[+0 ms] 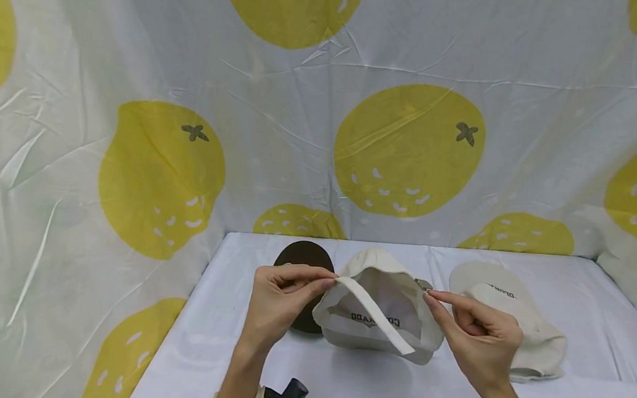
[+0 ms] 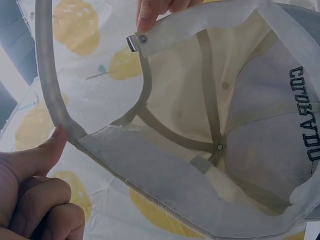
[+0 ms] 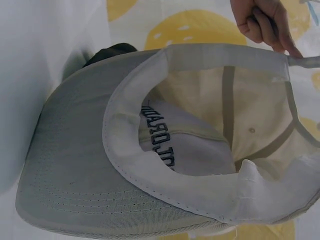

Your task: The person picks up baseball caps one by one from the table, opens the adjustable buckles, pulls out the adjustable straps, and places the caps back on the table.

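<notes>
A cream baseball cap (image 1: 372, 261) is held up above the table with its inside facing me. Dark letters (image 2: 306, 112) show through the front panel. Between thumb and forefinger, my left hand (image 1: 278, 301) pinches the base of the cap's back strap (image 1: 374, 314), whose loose end hangs across the opening. My right hand (image 1: 478, 333) pinches the opposite back corner, beside the small metal buckle (image 2: 132, 43). The strap is out of the buckle. In the right wrist view the grey-looking brim (image 3: 75, 165) points away from the left hand.
Behind my left hand lies a dark brown cap (image 1: 305, 253), partly covered. A second cream cap (image 1: 538, 341) with dark lettering rests at the right, partly behind my right hand. White cloth covers the table (image 1: 192, 338), and a lemon-print curtain (image 1: 278, 134) hangs behind it.
</notes>
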Demonstrator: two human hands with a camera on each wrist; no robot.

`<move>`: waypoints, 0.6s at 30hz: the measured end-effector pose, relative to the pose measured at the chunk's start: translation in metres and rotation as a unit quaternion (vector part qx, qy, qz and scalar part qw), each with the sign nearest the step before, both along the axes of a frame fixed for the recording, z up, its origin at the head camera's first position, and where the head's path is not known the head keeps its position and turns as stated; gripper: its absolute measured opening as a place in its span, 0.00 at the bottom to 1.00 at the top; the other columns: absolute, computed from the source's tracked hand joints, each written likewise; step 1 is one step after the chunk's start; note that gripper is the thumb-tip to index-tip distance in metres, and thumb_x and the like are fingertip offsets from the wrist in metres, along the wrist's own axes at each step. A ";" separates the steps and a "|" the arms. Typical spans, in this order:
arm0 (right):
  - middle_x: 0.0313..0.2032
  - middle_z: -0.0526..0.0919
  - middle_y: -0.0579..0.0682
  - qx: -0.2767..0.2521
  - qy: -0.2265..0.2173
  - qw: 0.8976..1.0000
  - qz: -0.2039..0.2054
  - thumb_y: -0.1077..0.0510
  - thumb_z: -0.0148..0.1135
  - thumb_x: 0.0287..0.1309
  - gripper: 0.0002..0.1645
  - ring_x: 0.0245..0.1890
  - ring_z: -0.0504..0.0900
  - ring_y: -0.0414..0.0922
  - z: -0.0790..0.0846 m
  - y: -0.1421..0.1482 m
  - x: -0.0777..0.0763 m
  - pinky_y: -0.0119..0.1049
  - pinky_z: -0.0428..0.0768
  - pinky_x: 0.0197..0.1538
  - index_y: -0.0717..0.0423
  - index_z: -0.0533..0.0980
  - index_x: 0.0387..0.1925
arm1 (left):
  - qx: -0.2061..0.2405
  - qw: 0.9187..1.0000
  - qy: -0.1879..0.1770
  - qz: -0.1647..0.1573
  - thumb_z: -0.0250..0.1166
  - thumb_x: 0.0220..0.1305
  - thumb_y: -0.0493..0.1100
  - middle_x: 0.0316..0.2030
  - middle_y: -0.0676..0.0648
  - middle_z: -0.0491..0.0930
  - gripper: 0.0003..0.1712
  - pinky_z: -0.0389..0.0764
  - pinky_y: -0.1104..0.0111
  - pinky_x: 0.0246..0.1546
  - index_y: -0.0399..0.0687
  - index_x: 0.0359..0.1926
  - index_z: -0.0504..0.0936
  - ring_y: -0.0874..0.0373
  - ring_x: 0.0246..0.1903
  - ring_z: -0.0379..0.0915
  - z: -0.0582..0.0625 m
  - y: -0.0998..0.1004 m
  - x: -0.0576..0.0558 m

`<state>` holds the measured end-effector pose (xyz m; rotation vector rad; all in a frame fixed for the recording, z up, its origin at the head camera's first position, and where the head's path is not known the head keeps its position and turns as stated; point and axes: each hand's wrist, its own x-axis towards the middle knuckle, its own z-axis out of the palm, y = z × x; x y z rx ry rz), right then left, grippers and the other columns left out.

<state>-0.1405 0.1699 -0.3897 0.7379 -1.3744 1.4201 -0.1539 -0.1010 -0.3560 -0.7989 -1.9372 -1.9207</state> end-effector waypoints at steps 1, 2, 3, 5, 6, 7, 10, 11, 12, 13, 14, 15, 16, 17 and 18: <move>0.12 0.51 0.42 0.001 0.000 1.000 0.000 0.79 0.76 0.42 0.06 0.16 0.48 0.33 0.000 0.000 0.000 0.18 0.47 0.21 0.76 0.85 0.26 | 0.001 1.000 -0.002 0.000 0.74 0.58 0.29 0.29 0.34 0.87 0.04 0.66 0.77 0.22 0.30 0.35 0.90 0.70 0.20 0.52 0.000 0.000 0.000; 0.12 0.51 0.42 0.001 0.001 1.000 0.001 0.79 0.76 0.42 0.06 0.16 0.48 0.33 0.000 0.000 0.000 0.18 0.47 0.21 0.76 0.85 0.25 | 0.002 1.000 -0.003 0.000 0.74 0.58 0.29 0.29 0.34 0.87 0.04 0.67 0.78 0.23 0.30 0.35 0.90 0.70 0.20 0.53 0.000 0.000 0.000; 0.12 0.51 0.42 0.002 0.001 1.000 0.001 0.78 0.77 0.42 0.06 0.16 0.48 0.33 0.000 0.001 0.000 0.18 0.47 0.21 0.76 0.85 0.25 | 0.004 1.000 -0.005 -0.001 0.74 0.58 0.29 0.29 0.34 0.88 0.04 0.68 0.79 0.23 0.29 0.35 0.90 0.70 0.20 0.54 0.000 0.000 0.000; 0.12 0.51 0.42 0.001 0.001 1.000 0.002 0.78 0.76 0.42 0.06 0.17 0.48 0.33 0.000 0.001 -0.001 0.18 0.47 0.21 0.76 0.85 0.25 | 0.005 1.000 -0.008 -0.002 0.75 0.58 0.29 0.30 0.37 0.89 0.05 0.72 0.80 0.26 0.29 0.36 0.90 0.70 0.20 0.57 0.001 -0.001 0.000; 0.12 0.51 0.42 0.001 0.000 1.000 0.001 0.78 0.77 0.42 0.06 0.17 0.47 0.33 0.000 0.001 -0.001 0.18 0.47 0.21 0.76 0.85 0.25 | 0.006 1.000 -0.010 -0.002 0.74 0.58 0.29 0.30 0.39 0.89 0.05 0.74 0.80 0.27 0.29 0.36 0.90 0.70 0.20 0.59 0.001 -0.001 0.000; 0.13 0.50 0.42 0.000 0.000 1.000 0.002 0.78 0.77 0.42 0.06 0.17 0.47 0.33 0.000 0.002 0.000 0.18 0.47 0.21 0.76 0.85 0.25 | 0.006 1.000 -0.011 -0.002 0.74 0.58 0.29 0.30 0.43 0.90 0.05 0.74 0.80 0.27 0.29 0.36 0.90 0.71 0.20 0.59 0.001 -0.001 0.000; 0.13 0.50 0.42 -0.002 -0.001 1.000 0.003 0.78 0.77 0.42 0.06 0.17 0.47 0.33 0.000 0.002 0.000 0.18 0.47 0.22 0.76 0.85 0.25 | 0.005 1.000 -0.013 0.002 0.74 0.58 0.29 0.30 0.52 0.90 0.04 0.74 0.80 0.27 0.30 0.36 0.90 0.71 0.20 0.60 0.001 -0.001 0.000; 0.13 0.50 0.42 -0.002 -0.002 1.000 0.003 0.78 0.77 0.42 0.06 0.17 0.47 0.33 0.000 0.002 0.000 0.18 0.47 0.22 0.76 0.85 0.25 | 0.005 1.000 -0.014 0.004 0.74 0.58 0.29 0.30 0.52 0.90 0.04 0.73 0.80 0.27 0.30 0.36 0.90 0.71 0.20 0.59 0.001 -0.001 0.000; 0.13 0.50 0.42 -0.002 -0.002 1.000 0.003 0.78 0.77 0.42 0.06 0.18 0.47 0.34 0.000 0.003 0.000 0.18 0.47 0.22 0.76 0.86 0.26 | 0.004 1.000 -0.014 0.005 0.75 0.58 0.29 0.30 0.52 0.90 0.04 0.73 0.80 0.26 0.30 0.36 0.90 0.70 0.20 0.58 0.001 -0.001 0.000; 0.13 0.50 0.42 -0.002 -0.003 1.000 0.003 0.78 0.77 0.42 0.06 0.18 0.47 0.34 0.000 0.003 0.000 0.18 0.47 0.22 0.75 0.86 0.26 | 0.004 1.000 -0.014 0.007 0.75 0.58 0.29 0.29 0.50 0.90 0.04 0.72 0.80 0.26 0.30 0.36 0.90 0.70 0.20 0.56 0.001 -0.001 0.000; 0.13 0.50 0.42 -0.001 -0.005 1.000 0.002 0.78 0.77 0.42 0.06 0.18 0.47 0.34 0.000 0.003 0.000 0.18 0.47 0.22 0.75 0.86 0.26 | 0.004 1.000 -0.013 0.008 0.75 0.58 0.29 0.29 0.48 0.90 0.04 0.71 0.79 0.25 0.30 0.35 0.90 0.69 0.20 0.55 0.001 -0.001 0.000; 0.13 0.50 0.42 0.000 -0.006 1.000 0.002 0.78 0.77 0.42 0.06 0.18 0.47 0.34 0.000 0.003 0.000 0.19 0.47 0.22 0.75 0.86 0.26 | 0.004 1.000 -0.012 0.008 0.75 0.58 0.29 0.26 0.46 0.89 0.04 0.70 0.79 0.25 0.30 0.35 0.90 0.68 0.19 0.53 0.001 -0.002 0.000; 0.13 0.50 0.42 0.000 -0.007 1.000 0.000 0.78 0.77 0.42 0.06 0.18 0.47 0.34 0.000 0.003 0.000 0.19 0.47 0.22 0.75 0.86 0.26 | 0.004 1.000 -0.011 0.009 0.75 0.58 0.29 0.23 0.44 0.87 0.04 0.68 0.78 0.23 0.30 0.35 0.90 0.67 0.19 0.51 0.001 -0.002 0.000; 0.13 0.50 0.42 0.001 -0.009 1.000 -0.001 0.78 0.77 0.42 0.06 0.18 0.47 0.34 0.000 0.003 0.000 0.19 0.47 0.22 0.75 0.86 0.26 | 0.004 1.000 -0.009 0.010 0.75 0.58 0.29 0.20 0.43 0.84 0.04 0.66 0.77 0.22 0.30 0.35 0.90 0.65 0.18 0.48 0.001 -0.002 0.000; 0.14 0.50 0.42 0.001 -0.010 1.000 -0.002 0.78 0.77 0.42 0.06 0.18 0.47 0.34 0.000 0.003 0.000 0.19 0.47 0.22 0.74 0.86 0.26 | 0.004 1.000 -0.008 0.010 0.75 0.58 0.29 0.17 0.43 0.81 0.04 0.64 0.75 0.21 0.31 0.35 0.90 0.64 0.18 0.46 0.001 -0.002 0.000</move>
